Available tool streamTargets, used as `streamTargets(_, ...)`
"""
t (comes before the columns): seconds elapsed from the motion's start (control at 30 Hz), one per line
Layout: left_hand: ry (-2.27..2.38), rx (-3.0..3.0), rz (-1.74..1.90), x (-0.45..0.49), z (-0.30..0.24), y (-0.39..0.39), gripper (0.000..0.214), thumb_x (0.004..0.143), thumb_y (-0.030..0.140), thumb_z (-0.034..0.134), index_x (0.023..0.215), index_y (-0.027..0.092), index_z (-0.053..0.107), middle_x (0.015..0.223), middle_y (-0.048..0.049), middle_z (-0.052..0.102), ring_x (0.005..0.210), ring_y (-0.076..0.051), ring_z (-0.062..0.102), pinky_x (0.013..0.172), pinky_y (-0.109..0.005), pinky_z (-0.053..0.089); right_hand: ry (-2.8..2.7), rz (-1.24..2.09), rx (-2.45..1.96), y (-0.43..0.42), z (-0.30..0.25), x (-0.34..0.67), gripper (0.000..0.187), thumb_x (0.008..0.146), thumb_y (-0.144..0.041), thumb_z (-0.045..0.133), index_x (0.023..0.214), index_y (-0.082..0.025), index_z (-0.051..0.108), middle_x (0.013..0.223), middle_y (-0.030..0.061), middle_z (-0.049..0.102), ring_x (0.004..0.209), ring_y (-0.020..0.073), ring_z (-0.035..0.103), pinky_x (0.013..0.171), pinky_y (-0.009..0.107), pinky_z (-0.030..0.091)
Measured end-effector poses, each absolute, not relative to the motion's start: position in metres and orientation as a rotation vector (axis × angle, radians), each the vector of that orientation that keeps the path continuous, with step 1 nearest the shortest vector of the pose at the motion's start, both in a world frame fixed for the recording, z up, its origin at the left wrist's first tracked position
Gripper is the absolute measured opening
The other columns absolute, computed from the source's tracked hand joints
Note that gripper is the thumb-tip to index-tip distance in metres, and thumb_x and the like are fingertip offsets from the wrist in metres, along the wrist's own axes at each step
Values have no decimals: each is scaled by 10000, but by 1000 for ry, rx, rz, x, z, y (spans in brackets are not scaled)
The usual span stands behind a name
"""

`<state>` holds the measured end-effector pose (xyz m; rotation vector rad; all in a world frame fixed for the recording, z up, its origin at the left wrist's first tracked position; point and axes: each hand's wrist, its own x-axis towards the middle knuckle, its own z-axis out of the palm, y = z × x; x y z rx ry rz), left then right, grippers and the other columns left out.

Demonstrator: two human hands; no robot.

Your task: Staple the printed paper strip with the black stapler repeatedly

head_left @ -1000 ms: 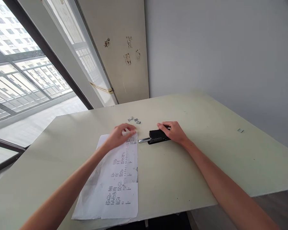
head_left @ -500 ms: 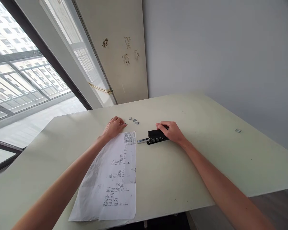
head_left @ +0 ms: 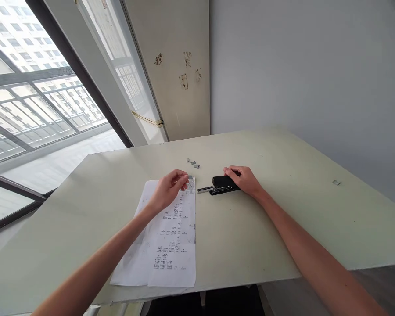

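Note:
My left hand [head_left: 171, 186] is closed in a pinch on a small grey strip of staples [head_left: 190, 177], over the top of the printed papers [head_left: 174, 245]. To its right, my right hand [head_left: 245, 179] wraps around the back of a black stapler [head_left: 221, 181] lying on the table. The stapler's metal staple tray [head_left: 204, 189] sticks out of its front and points left at the papers' edge. Just beyond my left hand lie several staple pieces [head_left: 193, 163] on the tabletop.
Another small staple piece [head_left: 336, 182] lies far to the right on the pale table [head_left: 283, 232]. Behind the table are a grey wall [head_left: 299, 66] and a cream cabinet side [head_left: 181, 105]. A window [head_left: 36, 87] is on the left.
My left hand has lifted from the table beyond the papers and moved back and right over them, carrying the staple strip. My right hand keeps its grip on the stapler. The view has shifted slightly.

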<state>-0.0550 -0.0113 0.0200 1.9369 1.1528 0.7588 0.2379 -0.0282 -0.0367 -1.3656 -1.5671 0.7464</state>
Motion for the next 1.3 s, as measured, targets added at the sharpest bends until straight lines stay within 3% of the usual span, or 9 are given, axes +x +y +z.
streamTargets(0.23, 1105, 1472, 790, -47, 21, -39, 422, 888, 596, 736, 979, 185, 738, 824, -42, 725, 772, -176, 672, 858, -375, 576, -1562, 754, -1373, -31, -38, 238, 471, 967, -588, 532, 685, -213, 574, 666, -16, 480, 656, 158, 407, 616, 311, 308)
streamTargets(0.43, 1118, 1509, 724, -51, 20, -32, 397, 845, 576, 783, 989, 207, 757, 854, -31, 732, 837, -180, 680, 922, -374, 568, -1573, 758, -1369, -29, -38, 239, 464, 962, -582, 530, 687, -213, 589, 670, -9, 502, 660, 165, 424, 621, 316, 311)
streamTargets(0.87, 1148, 1708, 560, -33, 18, -27, 460, 916, 652, 656, 906, 199, 737, 874, -56, 757, 778, -188, 691, 762, -349, 583, -1589, 758, -1377, -25, -37, 240, 452, 962, -568, 517, 683, -217, 573, 657, -7, 475, 655, 166, 402, 618, 322, 305)
streamTargets(1.07, 1200, 1648, 496, -28, 25, -23, 425, 833, 630, 769, 894, 210, 750, 776, -39, 742, 704, -201, 725, 734, -369, 610, -1580, 762, -1379, -27, -35, 241, 452, 963, -569, 520, 681, -220, 580, 638, -13, 458, 625, 160, 374, 593, 322, 289)
streamTargets(1.3, 1191, 1645, 530, -29, 32, -15, 377, 770, 567, 850, 870, 214, 757, 812, -45, 756, 694, -193, 717, 716, -370, 611, -1583, 769, -1371, -24, -38, 243, 436, 960, -556, 522, 689, -222, 596, 644, -16, 470, 628, 160, 383, 600, 321, 296)
